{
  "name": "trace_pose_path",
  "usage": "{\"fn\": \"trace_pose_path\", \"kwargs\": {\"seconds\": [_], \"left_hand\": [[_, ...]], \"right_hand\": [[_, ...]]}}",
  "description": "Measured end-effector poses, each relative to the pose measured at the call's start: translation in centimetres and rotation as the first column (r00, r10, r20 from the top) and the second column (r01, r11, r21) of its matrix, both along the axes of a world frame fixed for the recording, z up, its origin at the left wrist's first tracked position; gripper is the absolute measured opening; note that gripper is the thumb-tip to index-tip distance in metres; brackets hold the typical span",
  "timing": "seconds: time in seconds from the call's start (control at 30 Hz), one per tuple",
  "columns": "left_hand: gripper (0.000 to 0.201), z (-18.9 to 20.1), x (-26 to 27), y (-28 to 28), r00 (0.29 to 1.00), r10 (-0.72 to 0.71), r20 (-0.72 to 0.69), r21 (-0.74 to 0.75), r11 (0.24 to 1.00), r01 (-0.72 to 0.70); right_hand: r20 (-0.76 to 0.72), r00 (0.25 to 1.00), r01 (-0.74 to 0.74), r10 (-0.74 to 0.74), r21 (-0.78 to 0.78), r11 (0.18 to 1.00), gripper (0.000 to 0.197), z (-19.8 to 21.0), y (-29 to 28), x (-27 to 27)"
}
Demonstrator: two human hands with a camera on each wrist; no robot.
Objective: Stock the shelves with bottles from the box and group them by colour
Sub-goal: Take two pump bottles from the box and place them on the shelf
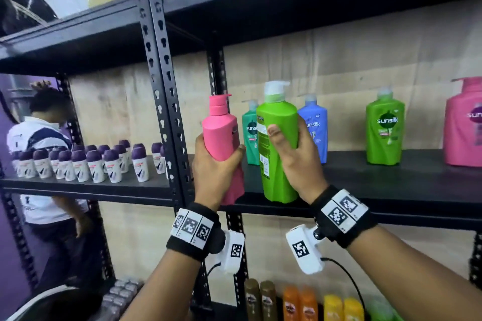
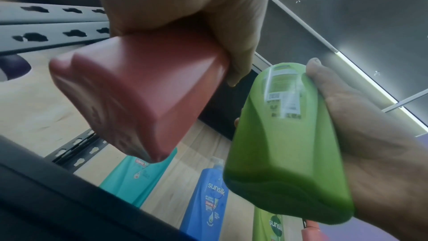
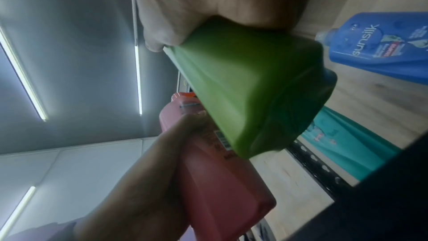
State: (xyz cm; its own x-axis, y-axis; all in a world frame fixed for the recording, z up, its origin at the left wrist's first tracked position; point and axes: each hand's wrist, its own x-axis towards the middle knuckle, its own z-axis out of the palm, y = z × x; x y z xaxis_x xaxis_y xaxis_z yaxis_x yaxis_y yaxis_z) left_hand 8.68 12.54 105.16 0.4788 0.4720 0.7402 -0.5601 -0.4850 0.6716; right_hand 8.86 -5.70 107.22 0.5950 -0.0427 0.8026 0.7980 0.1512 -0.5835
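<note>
My left hand (image 1: 216, 161) grips a pink pump bottle (image 1: 221, 135) around its middle, held up in front of the black shelf (image 1: 391, 177). My right hand (image 1: 294, 156) grips a light green pump bottle (image 1: 277, 143) beside it, back label toward me. Both bottles hang in the air at the shelf's front edge, left end. On the shelf behind stand a teal bottle (image 1: 249, 133), a blue bottle (image 1: 315, 128), a second light green bottle (image 1: 384, 130) and a large pink bottle (image 1: 464, 125). The left wrist view shows the pink bottle's base (image 2: 129, 98) and the green bottle (image 2: 284, 144) from below.
Black slotted uprights (image 1: 161, 86) stand left of my hands. The neighbouring shelf holds several small white roll-on bottles with purple caps (image 1: 86, 161). A person (image 1: 44, 164) stands at far left. The lower shelf carries brown, orange and yellow bottles (image 1: 300, 302).
</note>
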Motion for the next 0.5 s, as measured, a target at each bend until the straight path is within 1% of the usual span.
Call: {"fn": "trace_pose_path", "kwargs": {"seconds": [0.1, 0.23, 0.3, 0.37, 0.5], "left_hand": [[0.060, -0.6, 1.0, -0.3, 0.999, 0.004, -0.038, -0.018, 1.000, -0.004], [0.064, -1.1, 2.1, -0.3, 0.998, 0.036, -0.048, -0.035, 0.999, -0.038], [0.064, -1.1, 2.8, -0.1, 0.998, 0.043, -0.054, -0.031, 0.999, -0.045], [0.063, -1.0, 3.6, 0.0, 0.997, 0.050, -0.065, -0.023, 0.998, -0.052], [0.061, -0.7, 5.2, 0.4, 0.992, 0.075, -0.098, 0.001, 0.997, -0.076]], "right_hand": [[-0.036, 0.999, 0.028, -0.028, -0.003, 1.000, 0.059, -0.6, 0.6, 1.4], [-0.106, 0.988, 0.113, -0.116, -0.027, 0.993, 0.065, -1.5, 1.2, 3.1], [-0.116, 0.983, 0.140, -0.144, -0.044, 0.989, 0.069, -1.8, 1.4, 4.0], [-0.122, 0.980, 0.147, -0.154, -0.063, 0.987, 0.067, -1.9, 1.8, 4.9], [-0.134, 0.985, 0.104, -0.113, -0.076, 0.992, 0.058, -1.9, 2.4, 6.6]]}}
